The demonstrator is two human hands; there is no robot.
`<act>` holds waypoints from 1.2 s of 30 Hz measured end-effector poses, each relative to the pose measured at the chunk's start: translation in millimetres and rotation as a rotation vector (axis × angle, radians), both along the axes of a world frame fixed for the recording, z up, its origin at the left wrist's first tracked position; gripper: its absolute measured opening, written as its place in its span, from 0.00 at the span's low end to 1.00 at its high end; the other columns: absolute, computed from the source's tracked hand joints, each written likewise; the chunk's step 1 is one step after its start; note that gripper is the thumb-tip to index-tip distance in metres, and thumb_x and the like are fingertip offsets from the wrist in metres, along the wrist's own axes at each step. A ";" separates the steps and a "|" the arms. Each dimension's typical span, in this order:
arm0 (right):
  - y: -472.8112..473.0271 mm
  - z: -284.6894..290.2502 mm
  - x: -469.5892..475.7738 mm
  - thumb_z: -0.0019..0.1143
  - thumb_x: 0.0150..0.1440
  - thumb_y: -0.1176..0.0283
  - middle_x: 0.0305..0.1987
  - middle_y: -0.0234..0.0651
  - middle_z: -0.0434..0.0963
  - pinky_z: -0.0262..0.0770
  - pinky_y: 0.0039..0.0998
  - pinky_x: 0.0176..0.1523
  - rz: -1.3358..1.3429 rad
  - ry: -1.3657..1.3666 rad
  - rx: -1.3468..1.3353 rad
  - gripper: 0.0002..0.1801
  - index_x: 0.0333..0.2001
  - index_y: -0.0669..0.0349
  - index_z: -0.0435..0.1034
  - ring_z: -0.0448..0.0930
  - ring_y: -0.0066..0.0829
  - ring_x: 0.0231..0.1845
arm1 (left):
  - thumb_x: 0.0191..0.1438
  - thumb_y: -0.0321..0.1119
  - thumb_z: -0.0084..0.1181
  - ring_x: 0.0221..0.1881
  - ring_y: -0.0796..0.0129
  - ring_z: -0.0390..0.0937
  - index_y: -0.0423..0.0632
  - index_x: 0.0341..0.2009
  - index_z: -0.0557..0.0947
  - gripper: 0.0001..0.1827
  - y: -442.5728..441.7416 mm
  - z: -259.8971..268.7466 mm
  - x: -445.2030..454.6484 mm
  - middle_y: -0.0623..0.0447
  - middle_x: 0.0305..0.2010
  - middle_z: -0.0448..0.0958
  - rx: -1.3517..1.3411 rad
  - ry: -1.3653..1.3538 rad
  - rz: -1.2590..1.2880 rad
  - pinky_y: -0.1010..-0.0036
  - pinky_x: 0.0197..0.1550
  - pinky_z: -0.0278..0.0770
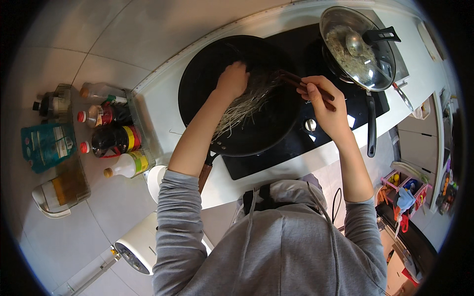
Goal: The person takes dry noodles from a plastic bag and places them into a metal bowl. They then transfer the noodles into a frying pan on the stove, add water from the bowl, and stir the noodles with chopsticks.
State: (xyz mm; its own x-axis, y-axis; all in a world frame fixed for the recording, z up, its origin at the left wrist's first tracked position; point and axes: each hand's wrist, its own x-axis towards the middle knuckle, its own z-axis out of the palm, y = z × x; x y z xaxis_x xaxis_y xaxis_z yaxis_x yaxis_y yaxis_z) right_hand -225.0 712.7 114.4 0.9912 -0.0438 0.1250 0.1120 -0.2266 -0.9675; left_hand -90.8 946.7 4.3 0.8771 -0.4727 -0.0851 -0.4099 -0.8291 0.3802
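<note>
A large black wok (274,122) sits on the black glass cooktop (244,166). Thin, pale noodle strands (240,113) lie in a loose bundle across it, and their lower ends reach its near-left rim. My left hand (234,79) is over the wok beside the bundle, fingers curled downward. Its fingertips are hidden, so whether it grips any strands cannot be made out. Held in my right hand (326,100) is a pair of dark brown chopsticks (296,81). Their tips point into the wok, at the upper right end of the strands.
A second pan under a glass lid (383,63) stands at the right, its black handle (371,125) sticking out past the counter edge. The wok's wooden handle (204,177) points toward me. Several sauce bottles (111,140) fill a wall rack (142,125) at the left.
</note>
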 end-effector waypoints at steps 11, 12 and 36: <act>-35.2 15.7 -30.4 0.47 0.62 0.74 0.40 0.38 0.77 0.76 0.23 0.46 0.062 0.149 0.047 0.10 0.42 0.70 0.71 0.81 0.26 0.42 | 0.60 0.34 0.46 0.59 0.44 0.66 0.38 0.57 0.69 0.22 8.6 80.9 -105.9 0.37 0.58 0.68 -0.144 0.025 0.053 0.61 0.60 0.65; -37.2 20.4 -34.5 0.46 0.62 0.75 0.40 0.38 0.77 0.76 0.23 0.46 0.073 0.156 0.055 0.10 0.42 0.71 0.71 0.81 0.26 0.43 | 0.60 0.34 0.46 0.59 0.44 0.66 0.37 0.57 0.69 0.23 10.8 91.6 -120.1 0.36 0.58 0.68 -0.183 0.087 0.101 0.61 0.60 0.64; 54.0 -35.5 16.0 0.47 0.64 0.66 0.27 0.38 0.75 0.70 0.25 0.30 0.419 0.001 -0.069 0.17 0.29 0.69 0.71 0.77 0.25 0.25 | 0.59 0.41 0.51 0.71 0.32 0.31 0.32 0.66 0.44 0.43 18.4 70.0 -202.3 0.20 0.68 0.31 -0.554 0.304 0.607 0.58 0.70 0.40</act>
State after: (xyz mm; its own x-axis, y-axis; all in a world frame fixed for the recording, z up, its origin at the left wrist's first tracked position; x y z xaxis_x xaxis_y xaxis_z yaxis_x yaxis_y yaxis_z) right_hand -209.0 766.7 78.9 0.9218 0.3710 0.1127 0.2073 -0.2260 -0.9518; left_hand -293.1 965.1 74.3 0.9672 0.0257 -0.2528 0.2269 -0.5349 0.8139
